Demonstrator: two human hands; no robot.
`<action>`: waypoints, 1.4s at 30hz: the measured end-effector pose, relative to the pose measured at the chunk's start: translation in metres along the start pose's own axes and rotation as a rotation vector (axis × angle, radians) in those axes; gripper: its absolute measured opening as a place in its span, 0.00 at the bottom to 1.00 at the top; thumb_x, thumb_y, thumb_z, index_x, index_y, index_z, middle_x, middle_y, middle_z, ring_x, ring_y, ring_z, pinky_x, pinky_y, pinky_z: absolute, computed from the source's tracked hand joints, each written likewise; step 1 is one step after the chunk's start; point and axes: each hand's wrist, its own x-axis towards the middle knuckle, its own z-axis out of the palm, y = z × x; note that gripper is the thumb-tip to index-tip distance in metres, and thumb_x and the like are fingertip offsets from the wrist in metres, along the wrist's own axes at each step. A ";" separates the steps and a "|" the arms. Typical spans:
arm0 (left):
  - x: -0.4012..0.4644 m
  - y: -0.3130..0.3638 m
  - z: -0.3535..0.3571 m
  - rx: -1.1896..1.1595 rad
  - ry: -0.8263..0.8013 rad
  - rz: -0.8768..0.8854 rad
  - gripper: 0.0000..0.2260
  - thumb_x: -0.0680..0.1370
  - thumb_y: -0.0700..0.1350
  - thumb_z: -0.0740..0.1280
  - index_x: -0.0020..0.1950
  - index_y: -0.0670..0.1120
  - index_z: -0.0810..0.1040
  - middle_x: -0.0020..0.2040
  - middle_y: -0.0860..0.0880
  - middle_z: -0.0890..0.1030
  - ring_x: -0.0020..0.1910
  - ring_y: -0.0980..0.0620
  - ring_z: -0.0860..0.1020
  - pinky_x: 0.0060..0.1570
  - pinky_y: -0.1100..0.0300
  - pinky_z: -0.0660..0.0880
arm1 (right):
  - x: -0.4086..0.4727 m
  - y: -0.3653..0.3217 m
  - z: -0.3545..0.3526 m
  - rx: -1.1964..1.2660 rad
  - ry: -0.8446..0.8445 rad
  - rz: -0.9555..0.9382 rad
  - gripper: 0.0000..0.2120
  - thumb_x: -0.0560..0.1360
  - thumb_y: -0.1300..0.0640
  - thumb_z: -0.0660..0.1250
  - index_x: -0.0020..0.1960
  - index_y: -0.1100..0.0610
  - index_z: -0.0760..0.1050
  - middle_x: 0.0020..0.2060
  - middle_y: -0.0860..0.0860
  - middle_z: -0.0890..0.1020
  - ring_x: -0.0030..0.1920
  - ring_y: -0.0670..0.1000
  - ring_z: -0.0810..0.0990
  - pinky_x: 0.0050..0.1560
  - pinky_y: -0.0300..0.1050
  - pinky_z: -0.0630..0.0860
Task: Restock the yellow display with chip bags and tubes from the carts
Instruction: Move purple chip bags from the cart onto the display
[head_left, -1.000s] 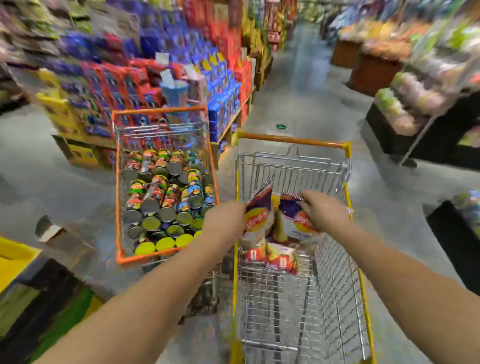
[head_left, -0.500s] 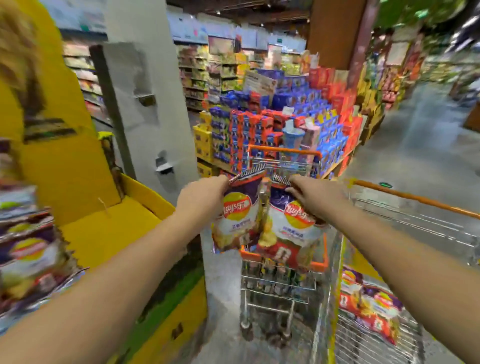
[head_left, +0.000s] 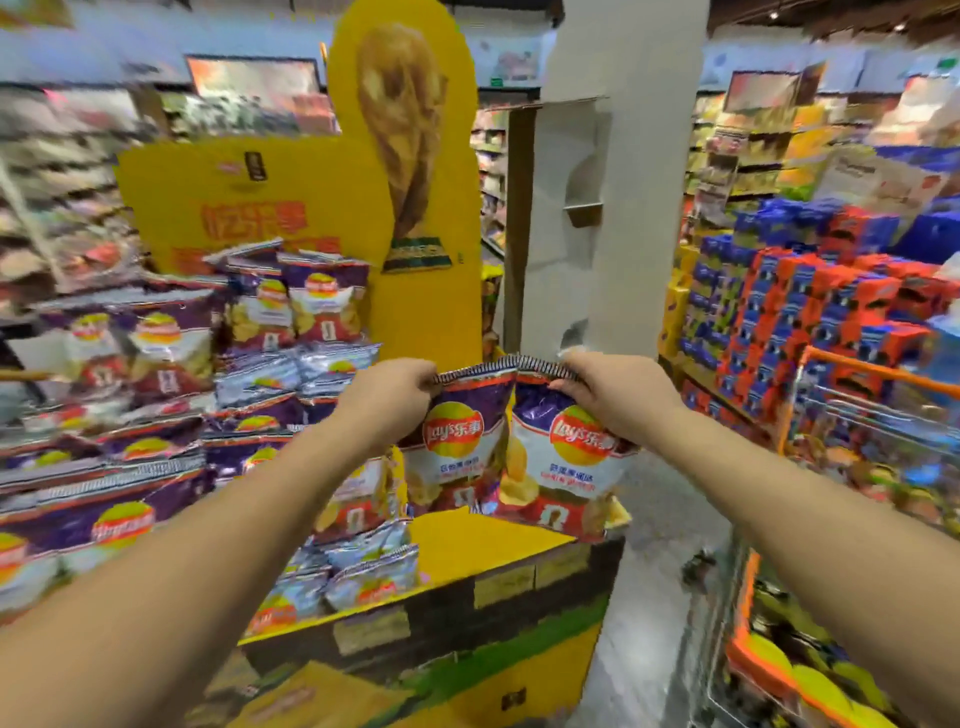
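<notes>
My left hand (head_left: 387, 397) pinches the crimped top of a purple chip bag (head_left: 454, 452). A second purple chip bag (head_left: 563, 462) hangs from my right hand (head_left: 615, 397), gripped by its top edge. Both bags hang side by side above the bare right corner of the yellow display (head_left: 483, 540). Several purple chip bags (head_left: 156, 358) are piled on the display's left side, with more stacked upright near the tall yellow backboard (head_left: 410, 166).
An orange-rimmed wire cart (head_left: 878, 415) stands at the right with chip tubes (head_left: 810, 686) showing yellow lids low down. A grey pillar (head_left: 613, 171) rises behind the display. Stacked blue and red boxes (head_left: 810, 301) fill the right aisle side. Grey floor (head_left: 660, 519) runs between display and cart.
My view swung left from the carts to the yellow display. Both hands lifted the two chip bags out of the cart and carried them over the display's right corner.
</notes>
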 end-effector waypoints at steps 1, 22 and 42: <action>0.011 -0.013 -0.003 0.000 -0.008 -0.035 0.08 0.82 0.48 0.61 0.50 0.45 0.75 0.44 0.46 0.77 0.45 0.42 0.75 0.34 0.54 0.66 | 0.022 -0.001 0.007 0.029 -0.004 -0.032 0.19 0.80 0.39 0.54 0.57 0.52 0.71 0.49 0.50 0.81 0.49 0.55 0.81 0.36 0.48 0.71; 0.163 -0.243 -0.115 0.311 0.165 -0.480 0.12 0.79 0.39 0.57 0.59 0.46 0.75 0.56 0.40 0.79 0.53 0.38 0.76 0.51 0.49 0.74 | 0.366 -0.096 0.069 0.024 0.021 -0.213 0.13 0.79 0.43 0.62 0.57 0.51 0.76 0.50 0.52 0.82 0.49 0.58 0.80 0.37 0.47 0.76; 0.294 -0.442 -0.045 0.366 0.030 -0.394 0.16 0.78 0.37 0.57 0.62 0.48 0.75 0.59 0.40 0.78 0.60 0.39 0.73 0.55 0.49 0.69 | 0.512 -0.228 0.237 0.423 -0.016 0.147 0.08 0.80 0.50 0.62 0.48 0.54 0.67 0.48 0.54 0.76 0.49 0.62 0.78 0.40 0.51 0.70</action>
